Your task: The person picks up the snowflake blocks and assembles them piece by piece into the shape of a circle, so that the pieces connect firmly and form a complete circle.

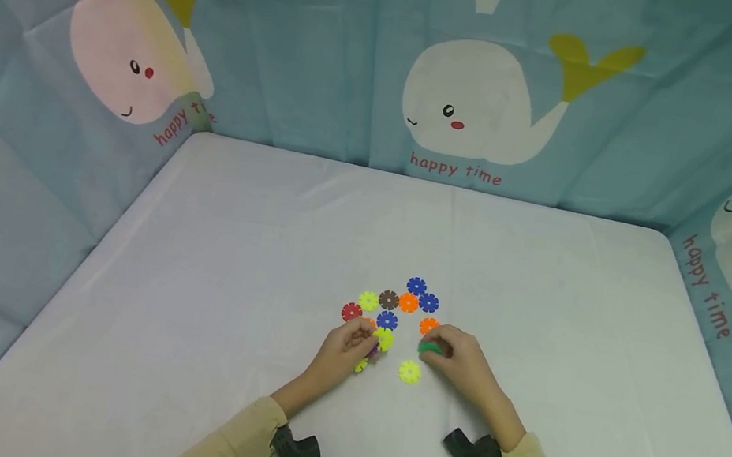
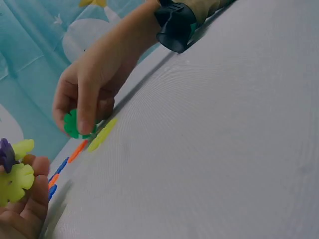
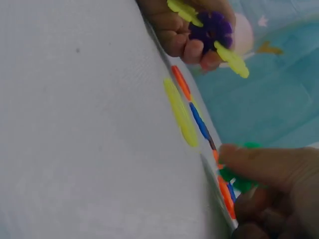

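My left hand (image 1: 345,349) holds a small joined piece of notched plastic discs: a purple disc (image 3: 211,32) with a yellow disc (image 3: 232,59) slotted onto each of two sides. Between the thumb and fingers of my right hand (image 1: 463,362) is a green notched disc (image 2: 75,124), pinched above the table. The two hands are apart, and the green disc does not touch the joined piece. Flat on the table between the hands lies a loose yellow disc (image 1: 410,372). An orange disc (image 1: 429,325) lies just beyond my right fingers, partly covered by them.
Several more notched discs lie beyond the hands, among them a brown disc (image 1: 388,300), a red disc (image 1: 351,312) and a blue disc (image 1: 417,286). They rest on a white-covered table (image 1: 228,239). A blue whale-print curtain (image 1: 336,56) stands around its back and sides.
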`<action>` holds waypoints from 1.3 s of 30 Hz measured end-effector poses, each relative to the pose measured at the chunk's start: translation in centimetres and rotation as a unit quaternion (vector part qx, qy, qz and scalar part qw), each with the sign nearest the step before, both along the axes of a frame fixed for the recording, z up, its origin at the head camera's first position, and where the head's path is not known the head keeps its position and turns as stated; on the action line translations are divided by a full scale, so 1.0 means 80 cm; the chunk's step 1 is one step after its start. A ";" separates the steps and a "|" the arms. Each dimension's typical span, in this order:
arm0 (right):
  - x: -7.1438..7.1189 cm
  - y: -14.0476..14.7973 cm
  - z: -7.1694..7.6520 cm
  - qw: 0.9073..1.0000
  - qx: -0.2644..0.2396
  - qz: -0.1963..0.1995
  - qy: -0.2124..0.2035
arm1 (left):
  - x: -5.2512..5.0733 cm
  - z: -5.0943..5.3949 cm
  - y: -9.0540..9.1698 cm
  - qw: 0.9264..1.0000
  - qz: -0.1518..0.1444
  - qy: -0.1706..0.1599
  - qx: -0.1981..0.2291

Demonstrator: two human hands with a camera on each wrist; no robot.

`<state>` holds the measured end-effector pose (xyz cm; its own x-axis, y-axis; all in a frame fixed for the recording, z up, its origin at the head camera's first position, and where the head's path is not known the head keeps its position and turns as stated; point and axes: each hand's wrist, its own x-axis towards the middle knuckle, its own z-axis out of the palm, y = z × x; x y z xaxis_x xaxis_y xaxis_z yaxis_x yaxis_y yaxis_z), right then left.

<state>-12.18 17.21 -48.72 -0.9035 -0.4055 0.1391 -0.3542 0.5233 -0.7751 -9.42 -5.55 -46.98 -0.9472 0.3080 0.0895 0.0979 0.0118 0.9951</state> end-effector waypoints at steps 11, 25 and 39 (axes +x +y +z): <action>0.017 -0.036 0.016 0.966 -0.251 0.064 0.010 | 0.002 -0.001 -0.003 0.999 -0.047 -0.024 -0.013; 0.021 -0.042 0.020 0.968 -0.242 0.061 0.034 | 0.001 0.001 -0.005 0.994 -0.092 -0.053 0.010; 0.020 -0.037 0.015 0.964 -0.231 0.107 0.082 | -0.003 0.002 -0.005 0.989 -0.144 -0.037 -0.029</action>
